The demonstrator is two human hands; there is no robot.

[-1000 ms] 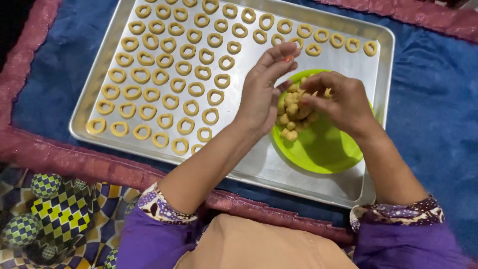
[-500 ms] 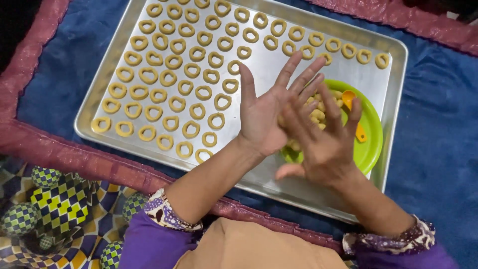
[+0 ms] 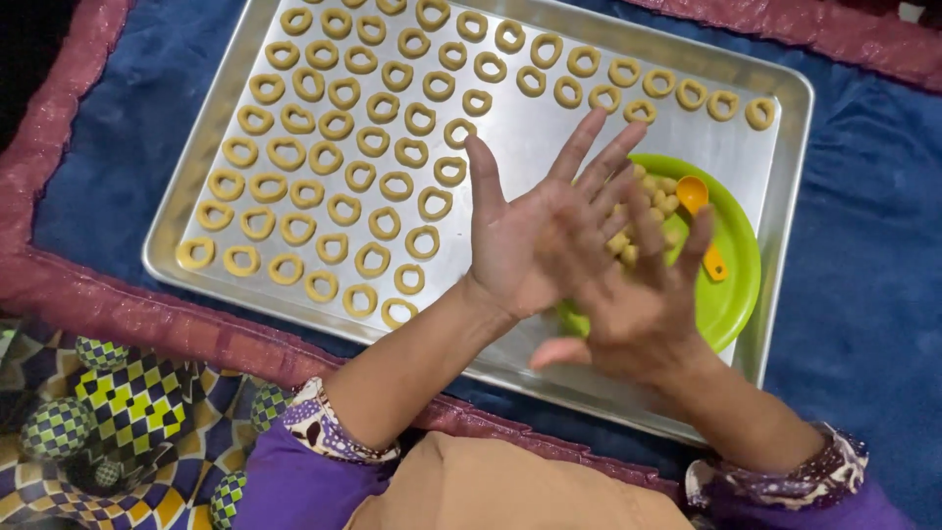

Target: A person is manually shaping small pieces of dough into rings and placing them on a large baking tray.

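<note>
My left hand is palm up with its fingers spread, over the middle of a metal baking tray. My right hand lies flat across its fingers, palm down, so the two palms overlap. Whatever is between them is hidden. Just beyond the hands, a green plate stands on the tray's right part and holds small dough balls and an orange measuring spoon. Several rows of ring-shaped dough pieces fill the tray's left and far parts.
The tray rests on a dark blue cloth with a maroon border. A checked yellow, green and purple fabric lies at the near left. My purple sleeves have patterned cuffs.
My right hand left the green plate and came over my left palm. It has since slid a little across the palm, fingers flat. The view has shifted slightly.
</note>
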